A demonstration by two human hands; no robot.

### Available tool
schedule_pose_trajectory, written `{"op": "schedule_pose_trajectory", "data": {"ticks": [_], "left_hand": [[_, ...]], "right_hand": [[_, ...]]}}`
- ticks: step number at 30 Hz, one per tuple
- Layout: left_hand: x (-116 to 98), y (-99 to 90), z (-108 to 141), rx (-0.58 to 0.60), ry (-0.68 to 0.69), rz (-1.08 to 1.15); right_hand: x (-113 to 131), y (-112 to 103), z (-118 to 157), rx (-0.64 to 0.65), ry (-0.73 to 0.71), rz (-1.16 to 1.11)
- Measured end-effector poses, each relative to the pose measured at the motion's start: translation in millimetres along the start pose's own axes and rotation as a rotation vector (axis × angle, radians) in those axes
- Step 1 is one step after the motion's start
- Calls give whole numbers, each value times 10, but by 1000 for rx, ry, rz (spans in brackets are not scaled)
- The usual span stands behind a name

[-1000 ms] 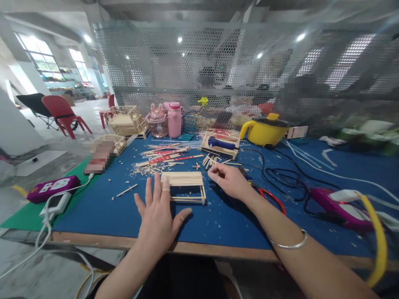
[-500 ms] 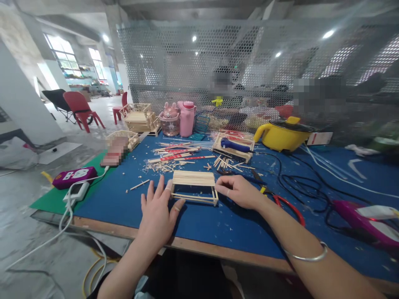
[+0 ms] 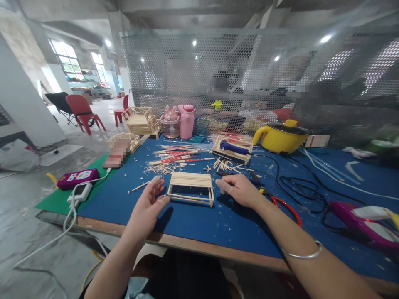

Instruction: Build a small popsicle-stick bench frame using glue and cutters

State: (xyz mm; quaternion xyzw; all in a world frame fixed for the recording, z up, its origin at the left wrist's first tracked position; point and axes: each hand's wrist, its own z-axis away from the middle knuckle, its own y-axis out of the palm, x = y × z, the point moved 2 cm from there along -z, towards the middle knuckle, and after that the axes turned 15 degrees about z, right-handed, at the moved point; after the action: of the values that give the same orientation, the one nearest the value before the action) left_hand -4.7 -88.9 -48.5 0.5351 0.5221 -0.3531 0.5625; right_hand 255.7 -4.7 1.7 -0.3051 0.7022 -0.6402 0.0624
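Observation:
A small rectangular frame of wooden sticks (image 3: 190,179) stands on the blue tabletop, its far part covered by sticks laid side by side and its near part open. My left hand (image 3: 149,204) is at its left end, fingers apart and slightly bent, the thumb tip close to the near left corner; whether it touches I cannot tell. Just off the right end is my right hand (image 3: 239,189), thumb and fingers pressed together; anything between them is hidden. Behind the frame lie loose sticks (image 3: 177,158), some with red wrapping, among short cut pieces (image 3: 226,165).
A blue glue gun (image 3: 233,147) rests on another stick frame. Red-handled pliers (image 3: 288,209) and black cables (image 3: 299,187) lie to the right, below a yellow pot (image 3: 283,139). A pink jug (image 3: 187,121) stands at the back; a phone (image 3: 116,154) lies left.
My left hand has drawn back leftward from the stick frame, its fingers curling a little. A small gap now separates my right hand from the frame's right end.

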Motion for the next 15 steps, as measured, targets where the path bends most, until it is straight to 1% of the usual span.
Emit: {"op": "schedule_pose_trajectory", "data": {"ticks": [3,6,8,11,15], "left_hand": [[-24,-48,-26,-38,-55,228],[-29,-91,-38,-110,-108,347],[-15,-106,-40,-141,-121,399],[20,-95,-24,-115,-86,352],[23,-33,65,-58,79,151]], "right_hand": [[-17,-1,-2,-28,-10,2],[-62,4,-20,-56,-7,-4],[-94,9,-36,-79,-11,-1],[-136,19,-54,-124,-11,22],[-188,34,-77,-185,-10,34]]}}
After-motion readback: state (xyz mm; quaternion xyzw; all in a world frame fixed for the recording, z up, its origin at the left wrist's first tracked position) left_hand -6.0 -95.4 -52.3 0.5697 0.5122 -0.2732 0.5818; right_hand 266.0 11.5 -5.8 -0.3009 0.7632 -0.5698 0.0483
